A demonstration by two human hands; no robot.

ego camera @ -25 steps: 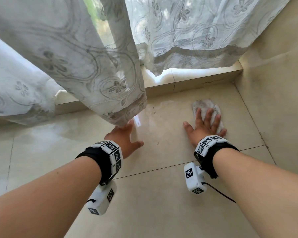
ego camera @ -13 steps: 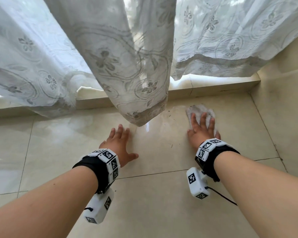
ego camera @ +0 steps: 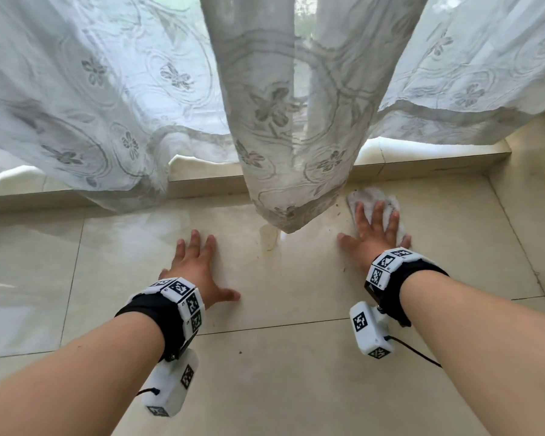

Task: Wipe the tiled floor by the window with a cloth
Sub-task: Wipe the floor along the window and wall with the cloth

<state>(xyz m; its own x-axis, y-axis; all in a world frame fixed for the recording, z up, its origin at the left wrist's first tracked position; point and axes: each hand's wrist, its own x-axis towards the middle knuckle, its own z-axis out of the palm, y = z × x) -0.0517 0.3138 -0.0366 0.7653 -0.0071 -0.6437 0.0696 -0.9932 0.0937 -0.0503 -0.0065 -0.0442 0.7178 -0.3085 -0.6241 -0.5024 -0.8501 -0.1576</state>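
Mid-wipe: right hand (ego camera: 373, 243) spread flat, pressing cloth (ego camera: 364, 198) right of curtain (ego camera: 290, 171); left hand (ego camera: 199, 272) spread on floor (ego camera: 296, 372); specks (ego camera: 339, 205) left beside curtain.

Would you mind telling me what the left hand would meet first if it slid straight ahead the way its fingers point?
Most likely the low step below the window: only bare tile lies ahead of the left hand. The curtain hangs close on both sides, so it may brush that first.

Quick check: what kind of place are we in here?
Probably a room at home, down by a window: glossy beige floor tiles, a low tiled sill step, and sheer embroidered curtains.
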